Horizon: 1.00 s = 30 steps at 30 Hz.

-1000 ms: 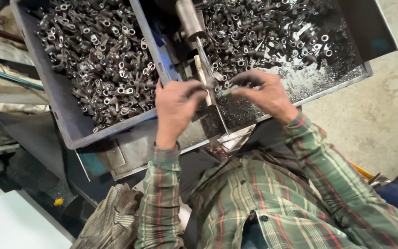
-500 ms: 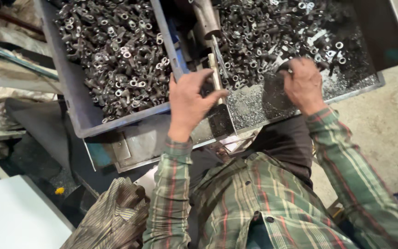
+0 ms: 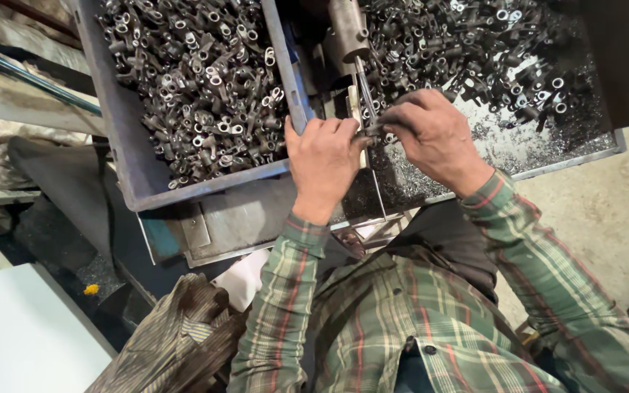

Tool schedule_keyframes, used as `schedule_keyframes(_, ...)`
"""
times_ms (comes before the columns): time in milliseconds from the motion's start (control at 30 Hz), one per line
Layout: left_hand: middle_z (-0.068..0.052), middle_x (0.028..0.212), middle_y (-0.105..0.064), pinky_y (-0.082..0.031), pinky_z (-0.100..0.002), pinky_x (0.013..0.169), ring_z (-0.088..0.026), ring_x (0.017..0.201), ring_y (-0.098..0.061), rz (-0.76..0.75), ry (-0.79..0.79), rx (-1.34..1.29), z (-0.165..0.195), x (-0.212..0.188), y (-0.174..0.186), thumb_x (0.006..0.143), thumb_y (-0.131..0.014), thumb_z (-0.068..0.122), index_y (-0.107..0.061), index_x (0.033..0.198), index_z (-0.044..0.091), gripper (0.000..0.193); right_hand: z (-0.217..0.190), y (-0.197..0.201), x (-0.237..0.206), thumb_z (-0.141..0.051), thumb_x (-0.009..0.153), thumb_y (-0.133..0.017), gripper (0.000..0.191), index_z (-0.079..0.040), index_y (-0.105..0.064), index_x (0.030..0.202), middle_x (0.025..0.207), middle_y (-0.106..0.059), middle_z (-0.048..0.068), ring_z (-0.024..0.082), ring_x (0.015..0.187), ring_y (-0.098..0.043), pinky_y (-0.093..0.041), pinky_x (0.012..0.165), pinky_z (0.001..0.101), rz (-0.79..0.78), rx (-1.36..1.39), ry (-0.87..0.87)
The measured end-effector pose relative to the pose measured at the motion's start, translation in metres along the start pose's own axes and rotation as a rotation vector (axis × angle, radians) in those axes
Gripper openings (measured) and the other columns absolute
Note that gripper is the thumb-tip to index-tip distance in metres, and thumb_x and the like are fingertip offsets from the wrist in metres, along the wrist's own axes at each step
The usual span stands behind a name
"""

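Pinching a small metal part (image 3: 374, 131) btwn both hands, left hand (image 3: 325, 161) and right hand (image 3: 431, 138) closed on it, just under the drill spindle (image 3: 351, 33) between the bins. Seems I'm seating it; next needs exact alignment w/ the bit.

No packages, labels, signs or screens show anywhere in view.

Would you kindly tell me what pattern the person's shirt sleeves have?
Green plaid with red and pale stripes, on the sleeves, clearest in the head view.
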<state>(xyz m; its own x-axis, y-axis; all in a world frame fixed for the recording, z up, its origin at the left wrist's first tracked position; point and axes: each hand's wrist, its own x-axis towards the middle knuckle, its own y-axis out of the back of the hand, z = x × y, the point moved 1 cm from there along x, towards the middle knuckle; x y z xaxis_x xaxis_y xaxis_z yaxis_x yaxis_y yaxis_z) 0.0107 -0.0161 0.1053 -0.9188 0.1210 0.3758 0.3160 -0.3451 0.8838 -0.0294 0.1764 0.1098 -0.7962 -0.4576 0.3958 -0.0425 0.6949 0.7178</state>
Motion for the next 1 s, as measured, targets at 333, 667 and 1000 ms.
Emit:
schedule_keyframes(333, 0.000, 0.090, -0.065, -0.044, -0.059, 0.105, -0.022, 0.089, -0.063, 0.094, 0.070, 0.045, 0.002, 0.002, -0.006, 0.089, -0.079, 0.029, -0.068, 0.115, 0.015, 0.031, 0.002, -0.007, 0.010, -0.007, 0.092, -0.078, 0.015, -0.012, -0.075, 0.106, 0.117, -0.063, 0.009, 0.030, 0.114, -0.057, -0.045, 0.098, 0.0427, 0.030, -0.053, -0.032)
schedule_keyframes(667, 0.000, 0.090, -0.063, -0.044, -0.058, 0.109, -0.022, 0.091, -0.062, 0.130, 0.090, 0.123, 0.004, 0.003, -0.013, 0.089, -0.080, 0.027, -0.067, 0.122, 0.015, 0.038, 0.024, -0.034, -0.004, 0.001, 0.096, -0.074, 0.020, -0.007, -0.072, 0.114, 0.120, -0.063, 0.011, 0.027, 0.113, -0.063, -0.054, 0.093, 0.0367, 0.123, 0.245, -0.174)
schedule_keyframes(1000, 0.004, 0.082, -0.064, -0.042, -0.061, 0.104, -0.020, 0.089, -0.063, 0.054, 0.072, 0.157, 0.007, 0.006, -0.013, 0.090, -0.074, 0.023, -0.074, 0.111, 0.026, 0.021, 0.024, -0.028, -0.002, -0.001, 0.094, -0.077, 0.020, -0.008, -0.072, 0.112, 0.113, -0.070, 0.008, 0.029, 0.109, -0.063, -0.051, 0.095, 0.0410, 0.125, 0.149, -0.090)
